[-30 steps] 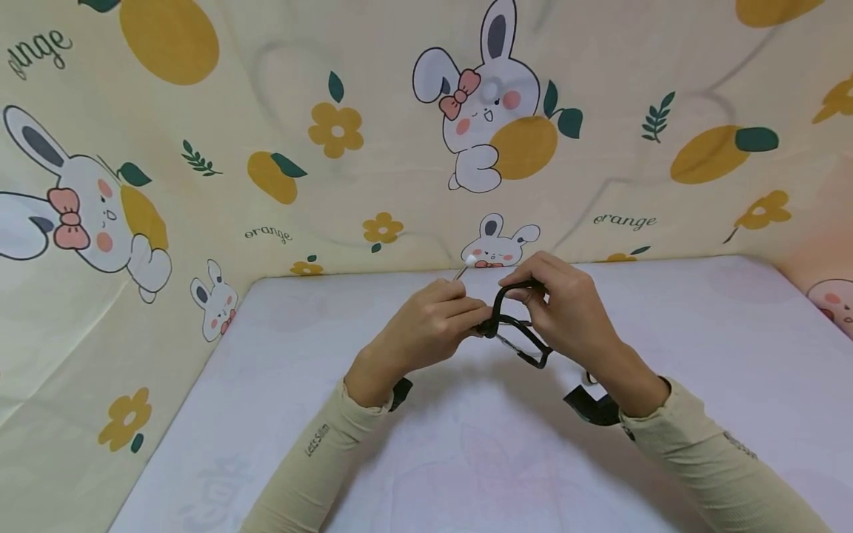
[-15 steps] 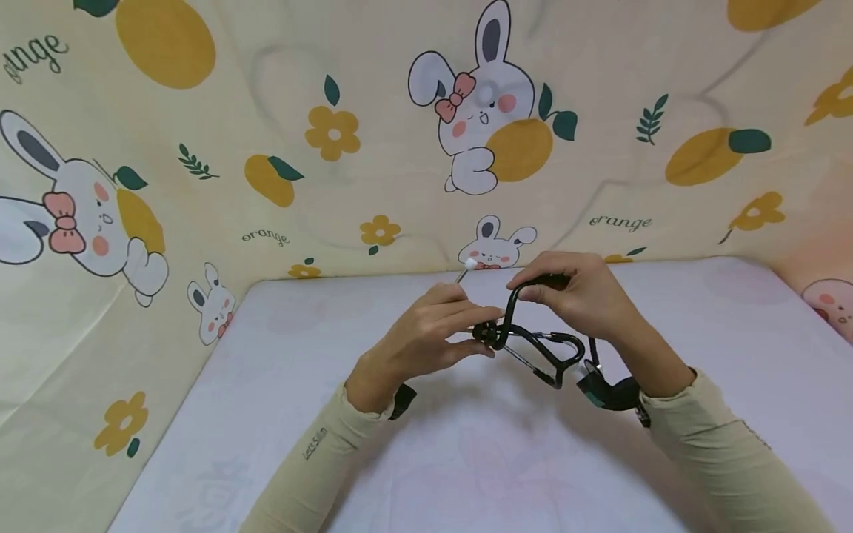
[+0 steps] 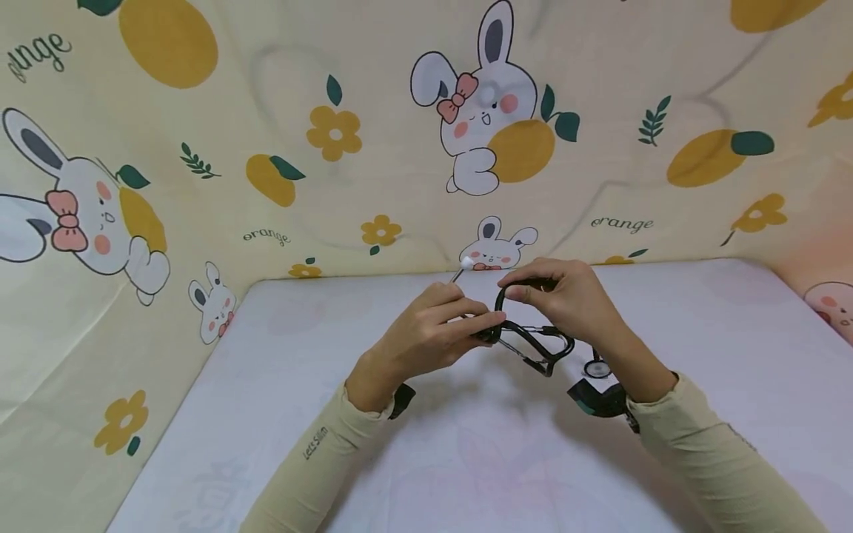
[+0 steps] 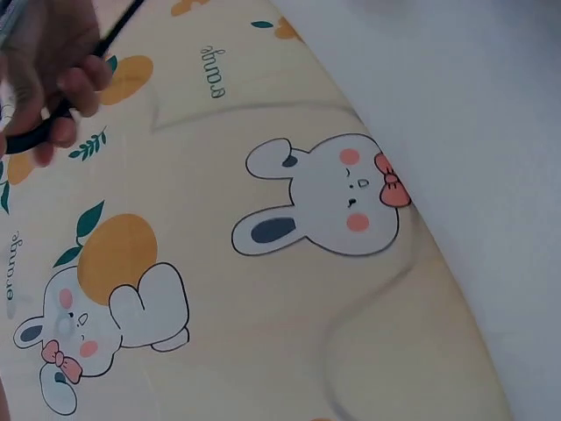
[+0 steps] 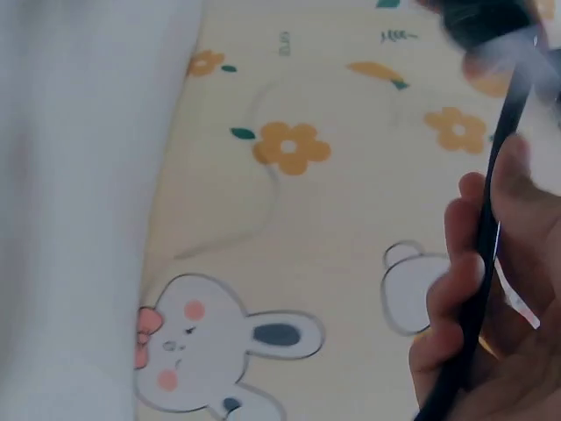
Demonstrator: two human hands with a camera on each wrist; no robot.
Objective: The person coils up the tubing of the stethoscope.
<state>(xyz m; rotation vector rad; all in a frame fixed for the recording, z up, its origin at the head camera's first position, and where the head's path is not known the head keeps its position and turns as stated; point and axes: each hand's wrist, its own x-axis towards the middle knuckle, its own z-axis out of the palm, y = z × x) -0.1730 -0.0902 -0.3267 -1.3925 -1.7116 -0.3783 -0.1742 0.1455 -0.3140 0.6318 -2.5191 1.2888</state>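
Observation:
A stethoscope with black tubing (image 3: 529, 342) is held up between both hands in the head view. My left hand (image 3: 440, 326) grips its bundled middle, fingers over the dark tubing. A thin metal stem ending in a white tip (image 3: 468, 263) sticks up beyond that hand. My right hand (image 3: 566, 296) pinches a loop of the tubing between thumb and fingers; the right wrist view shows the fingers curled round the black tube (image 5: 488, 237). Below the right hand hangs the round chestpiece (image 3: 597, 368). The left hand hides part of the bundle.
A white-covered table (image 3: 466, 459) lies beneath the hands. Behind it hangs a cream cloth (image 3: 373, 178) printed with rabbits, oranges and flowers. Dark wrist gear (image 3: 600, 400) is seen under the right wrist.
The right hand moved right and pulled the tubing outward, then came back left and slightly down. The chestpiece has come into clearer view. The left hand keeps its hold nearly in place.

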